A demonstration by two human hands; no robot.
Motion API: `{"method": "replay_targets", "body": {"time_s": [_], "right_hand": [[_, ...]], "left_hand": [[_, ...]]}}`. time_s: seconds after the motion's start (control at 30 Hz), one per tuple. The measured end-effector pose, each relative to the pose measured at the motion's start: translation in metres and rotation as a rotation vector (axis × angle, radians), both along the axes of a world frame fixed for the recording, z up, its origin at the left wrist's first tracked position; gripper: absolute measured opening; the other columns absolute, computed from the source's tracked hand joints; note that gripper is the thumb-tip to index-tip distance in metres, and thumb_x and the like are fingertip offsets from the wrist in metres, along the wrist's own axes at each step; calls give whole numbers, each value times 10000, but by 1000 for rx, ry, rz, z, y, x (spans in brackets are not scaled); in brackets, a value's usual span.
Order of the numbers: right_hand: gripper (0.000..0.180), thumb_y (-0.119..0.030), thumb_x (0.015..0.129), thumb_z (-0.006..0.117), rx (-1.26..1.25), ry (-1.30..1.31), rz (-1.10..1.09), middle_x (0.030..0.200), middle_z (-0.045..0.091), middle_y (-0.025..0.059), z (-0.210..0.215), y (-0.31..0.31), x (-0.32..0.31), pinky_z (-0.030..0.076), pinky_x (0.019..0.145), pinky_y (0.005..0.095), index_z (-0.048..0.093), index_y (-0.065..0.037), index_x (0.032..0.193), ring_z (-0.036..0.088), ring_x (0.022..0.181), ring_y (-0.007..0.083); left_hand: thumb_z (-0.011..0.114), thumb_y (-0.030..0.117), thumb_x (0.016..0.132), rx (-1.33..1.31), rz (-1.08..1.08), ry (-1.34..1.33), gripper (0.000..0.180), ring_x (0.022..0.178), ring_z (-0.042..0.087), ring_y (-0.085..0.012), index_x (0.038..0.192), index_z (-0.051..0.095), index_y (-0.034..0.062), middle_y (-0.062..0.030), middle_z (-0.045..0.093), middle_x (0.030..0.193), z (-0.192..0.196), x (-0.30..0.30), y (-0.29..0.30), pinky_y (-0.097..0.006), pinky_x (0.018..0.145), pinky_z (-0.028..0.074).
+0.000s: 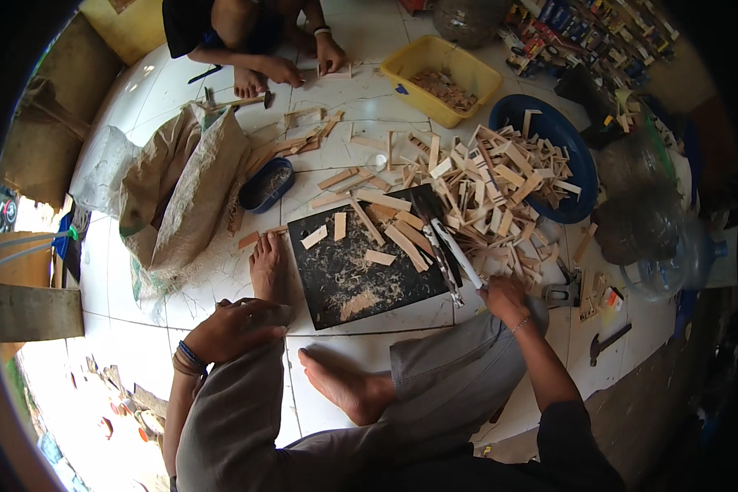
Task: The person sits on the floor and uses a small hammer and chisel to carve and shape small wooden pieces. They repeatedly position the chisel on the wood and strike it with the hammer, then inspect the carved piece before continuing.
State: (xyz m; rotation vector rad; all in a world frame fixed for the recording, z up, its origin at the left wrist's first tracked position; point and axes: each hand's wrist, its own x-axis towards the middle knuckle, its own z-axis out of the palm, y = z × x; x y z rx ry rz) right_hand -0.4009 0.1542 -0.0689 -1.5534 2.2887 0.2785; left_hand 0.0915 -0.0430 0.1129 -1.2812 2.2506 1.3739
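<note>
My left hand [231, 330] rests over my raised left knee, its fingers loosely draped and nothing visible in them. My right hand [507, 300], beside my right knee, is closed on the lower end of a long white-bladed or white-handled tool [457, 248]; its exact kind is unclear. Alongside that tool lies a dark, paint-speckled bar [446, 266], on the right edge of a black board [320, 287]. Several small wooden strips [403, 243] and pale shavings [354, 307] are scattered across the board.
A heap of wood pieces [488, 176] spills from a blue basin [586, 156]. Beyond are a yellow tub [402, 72] and another person's hands [330, 54]. A sack [193, 176] and blue container [254, 199] stand left; a hammer [611, 343] and stapler-like tool [562, 292] lie right.
</note>
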Motion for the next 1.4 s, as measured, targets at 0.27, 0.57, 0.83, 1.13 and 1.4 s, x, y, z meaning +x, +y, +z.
{"method": "replay_targets", "body": {"time_s": [0.27, 0.57, 0.83, 1.13, 1.4], "right_hand": [[149, -202, 1000, 664, -595, -163, -149, 884, 706, 138, 116, -39, 43, 506, 749, 437, 695, -59, 1029, 683, 811, 331], [226, -217, 932, 750, -688, -149, 202, 1045, 662, 52, 100, -98, 125, 454, 856, 406, 682, -99, 1113, 646, 935, 268], [158, -193, 928, 746, -708, -203, 140, 1011, 669, 36, 89, -88, 126, 452, 845, 404, 687, -103, 1045, 652, 920, 261], [172, -189, 948, 734, -790, -247, 271, 1047, 651, 33, 99, -108, 147, 453, 851, 376, 717, -119, 1105, 625, 866, 243], [333, -12, 896, 617, -636, -245, 692, 1309, 562, 152, 98, -186, 164, 445, 1014, 428, 706, -94, 1206, 689, 908, 267]], "left_hand": [[736, 291, 912, -426, -324, 29, 290, 1073, 677, -337, 1120, 741, 89, -131, 708, 1189, -32, -18, -25, -417, 937, 554], [613, 190, 896, -846, -638, 332, 286, 1119, 676, -223, 1161, 700, 131, -41, 688, 1226, -76, -145, -35, -373, 947, 555], [614, 189, 881, -924, -625, 444, 359, 1126, 630, -241, 1222, 683, 102, -57, 653, 1152, -101, -152, -22, -374, 922, 546], [674, 97, 918, -768, -151, 513, 369, 1009, 664, -287, 1286, 692, 77, -115, 654, 1096, -80, -95, -37, -377, 904, 553], [646, 198, 1057, 34, 566, 655, 392, 1006, 647, -92, 1388, 602, -6, -51, 675, 1162, -90, -69, -44, -269, 897, 546]]}}
